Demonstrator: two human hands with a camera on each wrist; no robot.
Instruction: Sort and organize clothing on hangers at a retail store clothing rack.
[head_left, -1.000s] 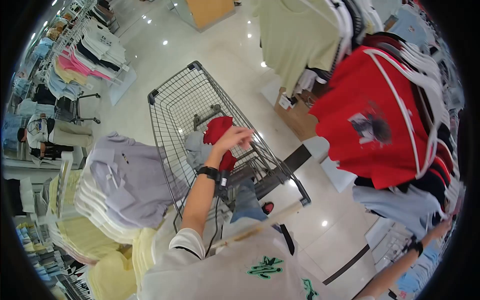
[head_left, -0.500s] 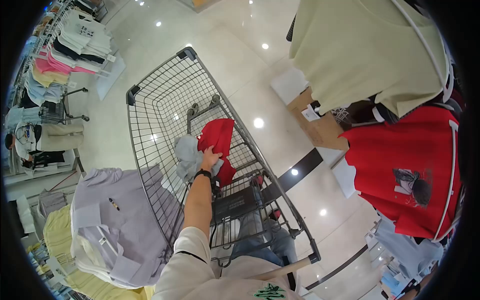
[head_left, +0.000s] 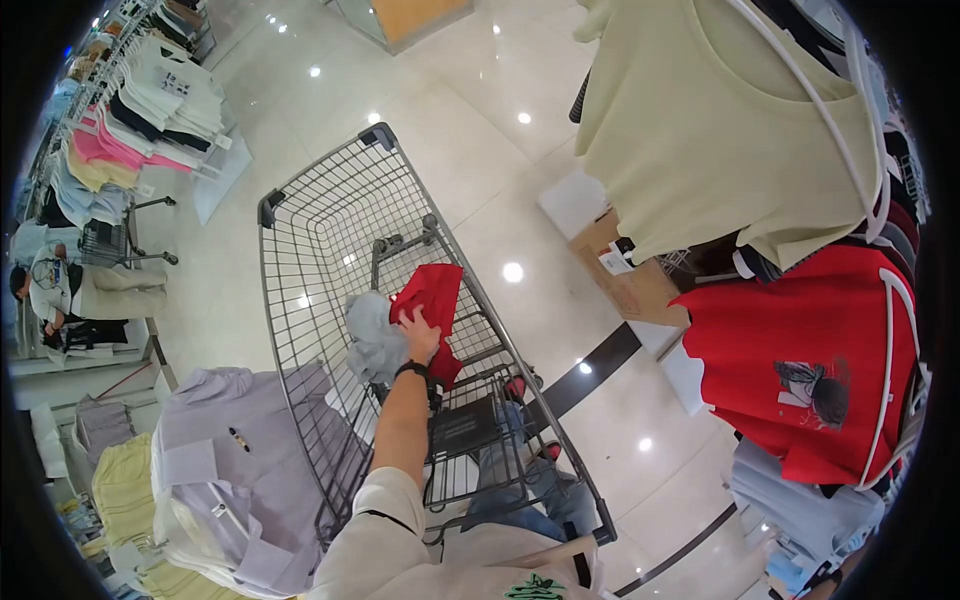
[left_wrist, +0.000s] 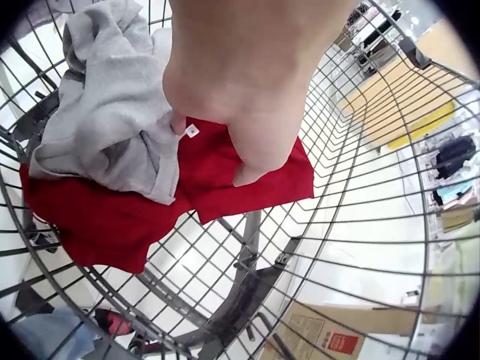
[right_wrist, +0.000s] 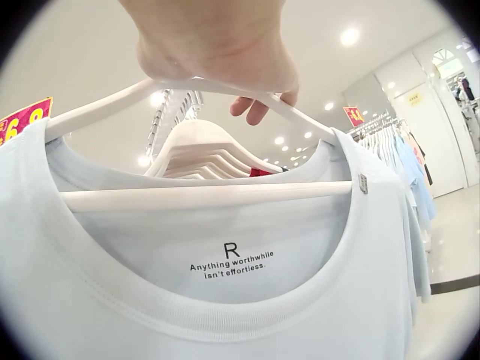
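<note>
In the head view my left hand (head_left: pixel 421 338) rests with spread fingers on a red garment (head_left: pixel 432 290) inside the wire cart (head_left: pixel 378 137). A crumpled grey garment (head_left: pixel 372 335) lies against it. The left wrist view shows this hand (left_wrist: pixel 240 105) over the red cloth (left_wrist: pixel 112 229), thumb touching it, some fingers hidden; the grey cloth (left_wrist: pixel 120 116) is beside it. My right hand (right_wrist: pixel 217 41) grips the top of a white hanger (right_wrist: pixel 105 109) carrying a light blue T-shirt (right_wrist: pixel 322 289) with small black print at the neck.
Lilac shirts (head_left: pixel 275 440) hang close to the cart's left side. On the right hang a pale green top (head_left: pixel 720 130) and a red T-shirt (head_left: pixel 800 350), with a cardboard box (head_left: pixel 625 275) on the floor behind. A person (head_left: pixel 60 285) stands at the far left.
My left hand has come down from above the cart onto the red garment. The head view has shifted, leaving the right hand out by its lower right edge.
</note>
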